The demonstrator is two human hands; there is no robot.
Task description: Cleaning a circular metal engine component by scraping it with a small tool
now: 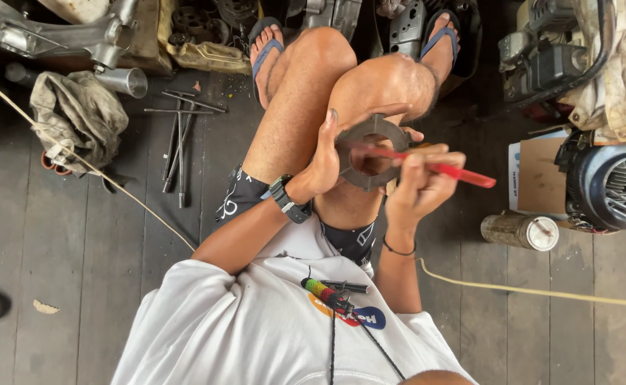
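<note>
Gripping one ring-shaped metal part (pixel 374 152) in left hand (pixel 325 160), right hand (pixel 420 182) fingers clasping one red tool (pixel 462 173)

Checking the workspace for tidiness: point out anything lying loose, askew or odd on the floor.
Several long metal rods lie crossed in a loose heap on the plank floor, beside a crumpled dirty rag. A cream cord trails across the boards. The left hand holds a ring-shaped part; the right hand holds a red tool.
</note>
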